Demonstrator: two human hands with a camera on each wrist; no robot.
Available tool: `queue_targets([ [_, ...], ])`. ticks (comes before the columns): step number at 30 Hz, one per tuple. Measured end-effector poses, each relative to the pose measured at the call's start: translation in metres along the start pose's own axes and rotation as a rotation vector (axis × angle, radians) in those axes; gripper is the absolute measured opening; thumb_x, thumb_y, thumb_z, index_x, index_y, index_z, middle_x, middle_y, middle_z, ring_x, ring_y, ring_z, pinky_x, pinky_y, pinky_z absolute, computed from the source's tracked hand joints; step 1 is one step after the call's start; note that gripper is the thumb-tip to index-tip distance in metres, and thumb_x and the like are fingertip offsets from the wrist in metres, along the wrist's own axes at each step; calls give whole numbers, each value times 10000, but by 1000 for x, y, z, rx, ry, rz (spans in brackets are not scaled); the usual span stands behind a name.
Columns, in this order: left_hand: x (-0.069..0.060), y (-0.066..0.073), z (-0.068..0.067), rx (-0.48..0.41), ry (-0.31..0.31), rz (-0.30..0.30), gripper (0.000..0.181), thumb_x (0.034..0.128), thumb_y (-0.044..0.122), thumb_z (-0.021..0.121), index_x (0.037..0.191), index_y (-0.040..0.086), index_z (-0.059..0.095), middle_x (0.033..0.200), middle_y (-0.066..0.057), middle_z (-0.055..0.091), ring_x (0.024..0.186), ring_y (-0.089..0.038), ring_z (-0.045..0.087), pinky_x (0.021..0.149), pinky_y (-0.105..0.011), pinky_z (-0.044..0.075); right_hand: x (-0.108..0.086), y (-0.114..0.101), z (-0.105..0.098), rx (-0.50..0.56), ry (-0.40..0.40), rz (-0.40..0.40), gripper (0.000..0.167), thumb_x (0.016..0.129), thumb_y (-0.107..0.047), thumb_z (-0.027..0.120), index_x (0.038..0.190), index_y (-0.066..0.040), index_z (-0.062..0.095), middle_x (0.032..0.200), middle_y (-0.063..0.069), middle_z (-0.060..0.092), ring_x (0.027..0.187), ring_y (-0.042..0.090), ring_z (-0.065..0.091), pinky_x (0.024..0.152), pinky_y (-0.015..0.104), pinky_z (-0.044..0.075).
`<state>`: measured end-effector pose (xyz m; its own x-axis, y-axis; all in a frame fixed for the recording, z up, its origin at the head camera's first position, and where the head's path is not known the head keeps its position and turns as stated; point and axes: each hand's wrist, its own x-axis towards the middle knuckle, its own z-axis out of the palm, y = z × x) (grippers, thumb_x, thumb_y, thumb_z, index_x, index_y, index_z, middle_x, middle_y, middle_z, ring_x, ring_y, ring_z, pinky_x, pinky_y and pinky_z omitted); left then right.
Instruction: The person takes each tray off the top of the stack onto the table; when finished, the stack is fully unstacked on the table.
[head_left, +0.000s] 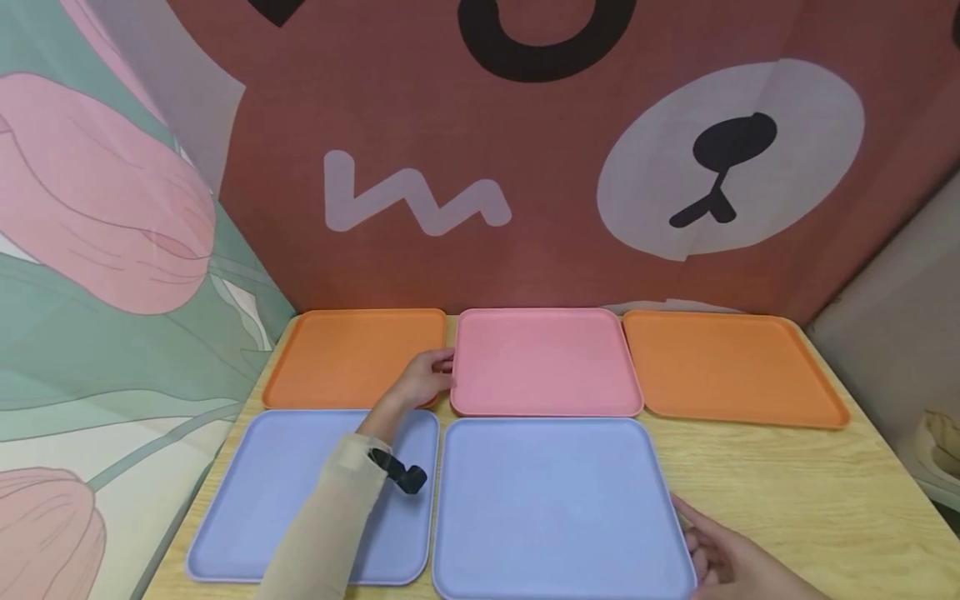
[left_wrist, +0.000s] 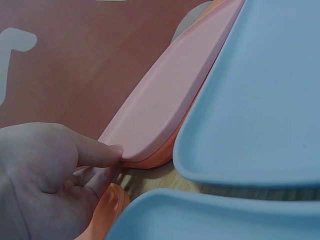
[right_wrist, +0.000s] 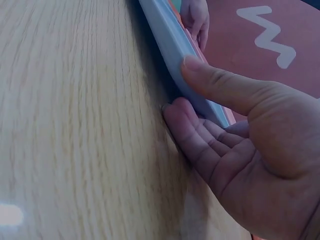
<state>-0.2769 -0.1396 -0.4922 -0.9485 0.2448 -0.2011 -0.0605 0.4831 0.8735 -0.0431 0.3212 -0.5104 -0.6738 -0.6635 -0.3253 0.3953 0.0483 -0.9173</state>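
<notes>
My left hand [head_left: 422, 382] holds the left edge of a pink tray [head_left: 543, 362] in the middle of the back row. In the left wrist view, the thumb of the left hand [left_wrist: 47, 175] lies on the pink tray's corner [left_wrist: 160, 95], fingers below. An orange rim [left_wrist: 162, 158] shows right under the pink one. Along the right edge of the front middle blue tray [head_left: 558, 508], my right hand [head_left: 723, 554] grips. The right wrist view has the right hand's [right_wrist: 240, 135] thumb on the blue rim [right_wrist: 167, 42] and its fingers curled low beside the wooden tabletop.
Orange trays stand at back left [head_left: 352, 354] and back right [head_left: 731, 367]. Under my left forearm lies another blue tray [head_left: 288, 475]. Wooden tabletop [head_left: 795, 492] shows at the right. A patterned cloth [head_left: 420, 275] hangs behind the back row.
</notes>
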Motion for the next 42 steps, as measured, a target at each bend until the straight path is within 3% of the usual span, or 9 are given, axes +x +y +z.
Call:
queue_targets([
  [4, 0, 0, 0, -4, 0, 5, 563, 976, 11, 637, 1509, -7, 456, 1359, -178, 617, 1239, -306, 582, 1047, -428, 500, 3, 0, 3, -56, 38, 18, 1042, 922, 35, 680, 1579, -52, -124, 1116, 127, 468, 935, 140, 542, 790, 262, 550],
  [12, 2, -1, -1, 1, -3, 32, 548, 972, 2, 635, 1494, -25, 469, 1339, -194, 630, 1220, -314, 597, 1021, -415, 520, 6, 0, 6, -193, 49, -109, 967, 924, 18, 701, 1525, 143, -45, 1090, 145, 434, 868, 98, 527, 727, 183, 518],
  [16, 1, -1, -1, 4, -1, 27, 550, 976, 12, 636, 1499, -13, 467, 1345, -179, 627, 1220, -304, 592, 1025, -416, 517, 8, -2, 3, -335, 84, -123, 902, 923, -7, 706, 1549, 144, 74, 1124, 107, 466, 876, 113, 556, 742, 194, 510],
  [21, 1, 1, -1, 2, -3, 18, 562, 976, 27, 641, 1508, -2, 461, 1353, -172, 623, 1234, -303, 584, 1033, -421, 511, 10, -5, -11, -544, 149, -338, 620, 970, 58, 616, 1538, 45, 368, 1176, 2, 553, 897, 134, 601, 767, 210, 532],
  [29, 1, 0, -1, -11, -5, 36, 573, 969, 21, 641, 1508, -17, 452, 1345, -183, 630, 1237, -309, 590, 1029, -423, 514, 29, -41, -38, -514, 381, -491, 562, 966, 159, 539, 1427, -161, 564, 1128, 0, 656, 913, 117, 681, 698, 332, 613],
  [31, 1, 0, -1, -12, -5, 37, 575, 966, 19, 644, 1507, -16, 454, 1346, -184, 629, 1238, -311, 588, 1028, -421, 515, 36, -52, -46, -518, 443, -478, 519, 982, 133, 537, 1411, -158, 573, 1112, 2, 656, 905, 129, 689, 703, 327, 613],
  [34, 1, 0, -1, -6, -2, 30, 575, 964, 25, 652, 1506, -8, 461, 1342, -175, 633, 1233, -302, 589, 1025, -416, 516, 49, -68, -54, -543, 536, -391, 390, 1023, 23, 554, 1412, 1, 542, 1092, 59, 662, 895, 150, 692, 710, 335, 612],
  [37, 1, 0, -2, -2, 8, 19, 571, 965, 35, 659, 1504, 9, 474, 1336, -157, 637, 1220, -292, 590, 1025, -414, 516, 65, -83, -61, -593, 592, -293, 445, 1047, -100, 571, 1422, 118, 476, 1121, 153, 651, 900, 139, 683, 740, 322, 604],
  [42, 0, 1, -1, 0, 3, 53, 555, 952, 11, 659, 1481, -20, 492, 1321, -179, 644, 1216, -312, 596, 1021, -425, 517, 91, -98, -70, -648, 660, -180, 532, 1049, -226, 586, 1445, 111, 470, 1282, 301, 619, 978, 13, 639, 793, 233, 566],
])
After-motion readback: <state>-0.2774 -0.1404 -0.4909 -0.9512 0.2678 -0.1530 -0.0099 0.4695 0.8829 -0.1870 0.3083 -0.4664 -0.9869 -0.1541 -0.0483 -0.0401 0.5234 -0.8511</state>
